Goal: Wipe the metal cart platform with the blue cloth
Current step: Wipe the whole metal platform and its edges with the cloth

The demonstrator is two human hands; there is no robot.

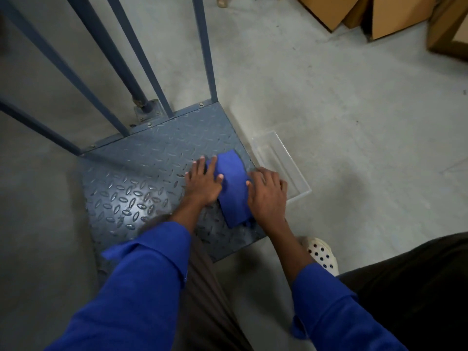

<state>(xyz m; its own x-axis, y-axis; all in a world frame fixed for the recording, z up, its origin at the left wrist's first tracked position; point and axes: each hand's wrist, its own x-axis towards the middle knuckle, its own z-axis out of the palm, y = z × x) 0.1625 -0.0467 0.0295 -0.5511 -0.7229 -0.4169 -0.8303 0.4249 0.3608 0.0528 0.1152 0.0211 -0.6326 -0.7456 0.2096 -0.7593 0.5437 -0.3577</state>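
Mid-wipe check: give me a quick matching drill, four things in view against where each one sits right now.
Things
1 blue cloth
2 clear tray
3 cardboard boxes
4 white shoe

Places
A on the floor, far upper right of the view
B on the floor by the platform's near right corner
C on the metal platform, touched by the left hand and the right hand
D on the floor along the platform's right edge

Pairs: 1-C, 2-D, 3-A, 4-B

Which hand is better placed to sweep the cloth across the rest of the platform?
Probably the left hand: its fingers lie flat on the blue cloth, and most bare platform lies on its side. The right hand rests at the cloth's right edge, near the platform's rim.
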